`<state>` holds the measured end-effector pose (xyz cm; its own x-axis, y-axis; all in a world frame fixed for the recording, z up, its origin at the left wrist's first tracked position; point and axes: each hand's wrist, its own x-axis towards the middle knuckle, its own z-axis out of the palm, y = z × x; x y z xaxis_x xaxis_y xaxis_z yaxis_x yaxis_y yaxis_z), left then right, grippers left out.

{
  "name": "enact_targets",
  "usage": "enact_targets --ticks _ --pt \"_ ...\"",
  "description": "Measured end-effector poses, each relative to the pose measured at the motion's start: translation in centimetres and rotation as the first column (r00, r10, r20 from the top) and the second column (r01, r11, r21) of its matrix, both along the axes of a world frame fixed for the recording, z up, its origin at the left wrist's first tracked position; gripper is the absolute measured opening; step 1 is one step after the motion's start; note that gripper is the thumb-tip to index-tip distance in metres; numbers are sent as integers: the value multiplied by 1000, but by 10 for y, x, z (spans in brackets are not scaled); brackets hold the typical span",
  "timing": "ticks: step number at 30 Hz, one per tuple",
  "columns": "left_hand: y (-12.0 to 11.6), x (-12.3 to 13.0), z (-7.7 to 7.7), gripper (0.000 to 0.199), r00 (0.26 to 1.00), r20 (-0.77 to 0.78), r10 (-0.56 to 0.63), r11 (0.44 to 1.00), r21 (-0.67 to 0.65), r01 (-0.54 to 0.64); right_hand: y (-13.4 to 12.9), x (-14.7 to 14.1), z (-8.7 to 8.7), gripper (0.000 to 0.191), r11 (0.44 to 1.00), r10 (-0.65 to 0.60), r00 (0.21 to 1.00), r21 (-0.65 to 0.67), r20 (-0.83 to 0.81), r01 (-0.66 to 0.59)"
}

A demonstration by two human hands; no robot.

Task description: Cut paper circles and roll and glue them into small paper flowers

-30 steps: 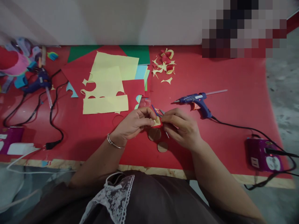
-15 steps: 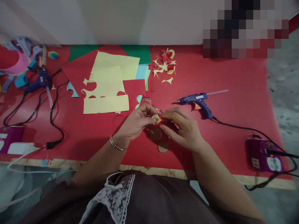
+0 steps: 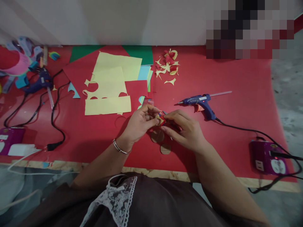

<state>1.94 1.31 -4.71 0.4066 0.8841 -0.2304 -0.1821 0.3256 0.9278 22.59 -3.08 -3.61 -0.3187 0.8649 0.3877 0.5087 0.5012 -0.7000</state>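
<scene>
My left hand [image 3: 145,121] pinches a small red-and-yellow craft piece [image 3: 161,120] between thumb and fingers. It looks like felt or thick paper, with a bit of blue at its upper side. From the other side, the fingertips of my right hand [image 3: 183,127] close on the same piece. A thin shiny thing shows by my right thumb, too small to name. Just below the hands, two tan discs [image 3: 165,149] lie on the red tabletop. Beyond my left hand is a cut yellow sheet [image 3: 107,105] with rounded notches.
A blue hot glue gun [image 3: 200,102] lies at right, its cord running to a purple box [image 3: 267,157]. Yellow and red scraps [image 3: 168,64] are heaped at the back. Another glue gun [image 3: 41,81], black cords and a pink item [image 3: 17,63] are at left.
The small piece has been turned and tilted between my fingertips, so less yellow and more red and blue show. My left wrist has shifted slightly right.
</scene>
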Motion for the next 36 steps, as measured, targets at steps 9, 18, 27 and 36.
enact_targets --ticks 9,18,27,36 --pt "0 2 -5 23 994 -106 36 989 149 -20 0 0 -2 17 1000 -4 1000 -13 12 4" --pt "-4 2 0 28 965 -254 63 965 262 6 1 0 -6 18 999 8 999 -36 46 -7" --pt "-7 -1 1 47 987 -146 -62 953 286 102 -1 0 -7 17 998 -15 1000 -62 4 15" --pt "-2 -5 -1 45 988 -152 -37 938 335 87 -1 -1 -5 18 998 -30 999 -55 -15 29"
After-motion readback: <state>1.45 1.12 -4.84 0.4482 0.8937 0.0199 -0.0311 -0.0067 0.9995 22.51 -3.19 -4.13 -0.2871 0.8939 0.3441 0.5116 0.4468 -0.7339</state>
